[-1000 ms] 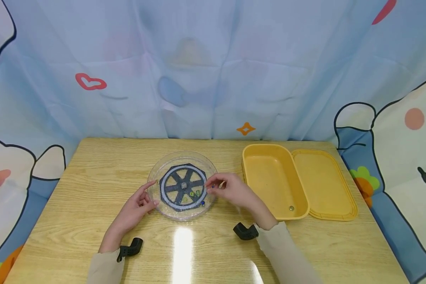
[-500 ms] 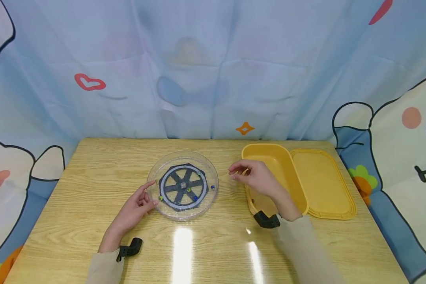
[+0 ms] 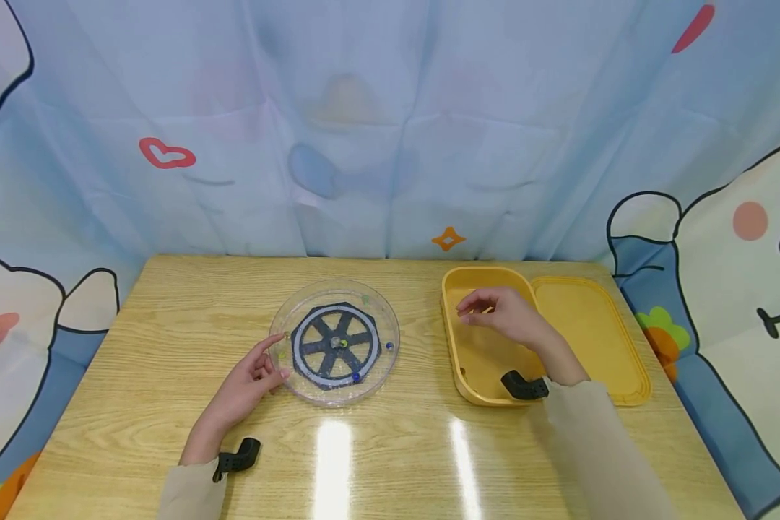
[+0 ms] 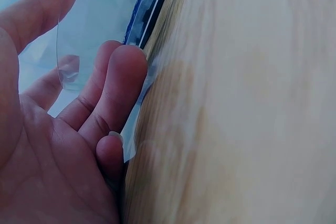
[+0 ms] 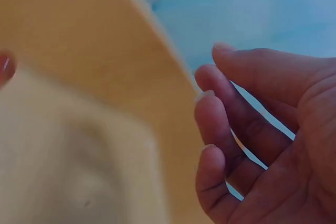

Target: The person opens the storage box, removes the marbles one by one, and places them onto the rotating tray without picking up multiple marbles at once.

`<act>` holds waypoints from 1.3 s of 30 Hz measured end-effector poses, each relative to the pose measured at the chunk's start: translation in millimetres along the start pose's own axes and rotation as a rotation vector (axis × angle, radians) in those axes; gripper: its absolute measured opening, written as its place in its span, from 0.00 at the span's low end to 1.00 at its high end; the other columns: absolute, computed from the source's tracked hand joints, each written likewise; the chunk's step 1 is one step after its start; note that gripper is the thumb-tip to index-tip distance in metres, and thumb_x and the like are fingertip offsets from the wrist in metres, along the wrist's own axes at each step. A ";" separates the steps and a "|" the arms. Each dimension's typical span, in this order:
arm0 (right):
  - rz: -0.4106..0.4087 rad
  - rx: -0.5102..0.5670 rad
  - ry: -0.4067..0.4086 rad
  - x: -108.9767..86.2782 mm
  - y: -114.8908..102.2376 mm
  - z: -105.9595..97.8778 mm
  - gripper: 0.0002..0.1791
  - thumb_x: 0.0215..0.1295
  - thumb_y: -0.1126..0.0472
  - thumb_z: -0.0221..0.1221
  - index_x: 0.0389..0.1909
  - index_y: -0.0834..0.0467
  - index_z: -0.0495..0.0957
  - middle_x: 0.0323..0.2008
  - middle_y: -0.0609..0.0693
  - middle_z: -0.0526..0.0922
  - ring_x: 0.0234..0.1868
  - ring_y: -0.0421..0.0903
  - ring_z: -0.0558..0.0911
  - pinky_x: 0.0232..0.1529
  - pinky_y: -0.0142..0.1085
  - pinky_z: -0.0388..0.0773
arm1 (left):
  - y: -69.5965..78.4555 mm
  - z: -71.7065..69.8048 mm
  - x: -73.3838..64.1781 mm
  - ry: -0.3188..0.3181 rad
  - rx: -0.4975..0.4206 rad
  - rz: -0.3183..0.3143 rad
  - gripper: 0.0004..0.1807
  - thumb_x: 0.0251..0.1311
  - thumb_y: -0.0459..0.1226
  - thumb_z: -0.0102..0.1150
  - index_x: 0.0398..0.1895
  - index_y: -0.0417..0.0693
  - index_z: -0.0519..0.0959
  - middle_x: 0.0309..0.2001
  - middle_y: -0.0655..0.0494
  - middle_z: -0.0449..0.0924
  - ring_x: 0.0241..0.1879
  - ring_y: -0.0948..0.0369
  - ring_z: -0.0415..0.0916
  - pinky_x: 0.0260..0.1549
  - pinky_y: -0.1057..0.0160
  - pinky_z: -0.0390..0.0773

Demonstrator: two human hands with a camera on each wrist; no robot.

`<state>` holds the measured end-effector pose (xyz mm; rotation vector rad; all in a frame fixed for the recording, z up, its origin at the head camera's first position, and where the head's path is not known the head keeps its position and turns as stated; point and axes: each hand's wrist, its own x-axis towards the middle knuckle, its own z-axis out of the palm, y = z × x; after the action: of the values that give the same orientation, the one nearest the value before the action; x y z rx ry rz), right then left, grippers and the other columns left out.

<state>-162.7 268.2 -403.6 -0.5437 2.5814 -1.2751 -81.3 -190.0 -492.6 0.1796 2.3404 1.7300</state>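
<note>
A round, clear dish [image 3: 305, 297] with a dark spoked, ring-shaped pattern in its middle lies on the table. Several small glass marbles are in it, among them a blue marble [image 3: 356, 377] and a yellow-green marble [image 3: 344, 344]. At the dish's left rim, my left hand [image 3: 250, 379] holds the edge; in the left wrist view the clear wall passes between its fingers. My right hand [image 3: 503, 315] is over a yellow plastic box [image 3: 450, 318], its fingers loosely curled with nothing visible between them. In the right wrist view the box wall [image 5: 131, 66] appears beside these fingers.
A yellow lid [image 3: 601, 325] lies flat against the box's right side. One small marble [image 3: 463, 371] rests inside the box near its front left corner. Behind the wooden table [image 3: 188, 303] hangs a blue patterned curtain [image 3: 364, 180].
My right hand has moved from the dish's right rim rightward to over the yellow box. Marbles in the dish have rolled to other spots. My left hand has stayed at the rim.
</note>
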 end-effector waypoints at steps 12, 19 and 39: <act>0.144 0.086 -0.389 3.6 37.8 7.6 0.12 0.58 0.65 0.70 0.41 0.65 0.85 0.36 0.53 0.87 0.38 0.46 0.83 0.42 0.34 0.78 | 5.7 0.9 -2.2 -0.003 -0.008 0.005 0.35 0.67 0.37 0.63 0.75 0.53 0.61 0.32 0.47 0.72 0.26 0.55 0.72 0.28 0.62 0.72; 0.112 0.017 -0.525 5.8 39.8 13.4 0.09 0.52 0.65 0.73 0.34 0.62 0.85 0.28 0.47 0.81 0.28 0.41 0.73 0.32 0.31 0.70 | 3.7 0.1 -2.9 0.006 -0.004 0.008 0.36 0.67 0.37 0.63 0.76 0.52 0.61 0.32 0.48 0.72 0.26 0.54 0.72 0.27 0.63 0.71; 0.124 -0.073 -0.529 8.9 34.0 21.9 0.07 0.48 0.68 0.74 0.27 0.61 0.86 0.28 0.45 0.80 0.29 0.40 0.73 0.32 0.32 0.70 | 0.0 -0.1 -0.2 0.002 0.004 0.012 0.35 0.67 0.38 0.63 0.75 0.53 0.62 0.31 0.48 0.72 0.26 0.57 0.71 0.28 0.64 0.71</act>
<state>-171.1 267.7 -444.2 -0.6241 2.1823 -0.8557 -81.2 -190.1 -492.5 0.1933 2.3494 1.7317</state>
